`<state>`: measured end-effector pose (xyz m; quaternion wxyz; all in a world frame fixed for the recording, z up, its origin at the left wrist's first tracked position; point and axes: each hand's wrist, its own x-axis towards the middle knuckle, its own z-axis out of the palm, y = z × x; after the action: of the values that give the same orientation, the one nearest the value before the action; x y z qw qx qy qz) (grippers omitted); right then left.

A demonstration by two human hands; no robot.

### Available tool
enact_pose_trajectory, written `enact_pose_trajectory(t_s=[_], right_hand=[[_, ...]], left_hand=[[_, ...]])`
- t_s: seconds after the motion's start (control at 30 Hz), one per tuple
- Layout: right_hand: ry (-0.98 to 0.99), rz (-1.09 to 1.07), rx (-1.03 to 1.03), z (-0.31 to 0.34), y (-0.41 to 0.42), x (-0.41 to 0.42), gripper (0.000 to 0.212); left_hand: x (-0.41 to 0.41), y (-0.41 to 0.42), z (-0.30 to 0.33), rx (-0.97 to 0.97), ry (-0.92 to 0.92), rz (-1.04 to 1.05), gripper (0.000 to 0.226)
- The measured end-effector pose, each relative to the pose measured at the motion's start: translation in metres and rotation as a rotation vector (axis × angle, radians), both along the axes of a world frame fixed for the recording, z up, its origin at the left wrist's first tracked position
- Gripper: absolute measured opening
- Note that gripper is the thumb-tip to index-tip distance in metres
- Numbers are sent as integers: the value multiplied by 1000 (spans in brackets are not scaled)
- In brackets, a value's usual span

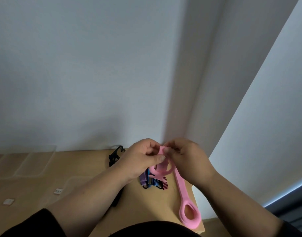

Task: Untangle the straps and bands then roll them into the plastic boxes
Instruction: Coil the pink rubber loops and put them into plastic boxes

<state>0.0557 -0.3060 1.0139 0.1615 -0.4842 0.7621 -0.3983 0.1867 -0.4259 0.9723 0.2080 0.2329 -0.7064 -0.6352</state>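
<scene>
A pink rubber band (180, 185) runs from my hands down to a looped handle near the table's front right corner. My left hand (143, 159) and my right hand (186, 156) both pinch its upper end above the table, where it curls into a loose coil. Under the hands lie striped straps (154, 183) in purple, blue and dark red. A black strap with a hook (115, 155) lies beside my left forearm, partly hidden by it. Clear plastic boxes (25, 161) stand at the far left of the table.
The wooden table (81, 165) ends at a right edge close to the pink handle. Two small white tags (58, 191) lie on its left part. A white wall corner rises straight behind the hands.
</scene>
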Motion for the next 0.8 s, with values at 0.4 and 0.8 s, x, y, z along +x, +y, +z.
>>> enact_pose_trajectory(t_s=[0.4,0.8], right_hand=[[88,-12,-181,38,-24,-8,15],[392,269,-203,-1,-10,-9,16]], left_hand=[[-2,14,-11,242,19,-6,25],[-15,20,-3,641,31,164,21]])
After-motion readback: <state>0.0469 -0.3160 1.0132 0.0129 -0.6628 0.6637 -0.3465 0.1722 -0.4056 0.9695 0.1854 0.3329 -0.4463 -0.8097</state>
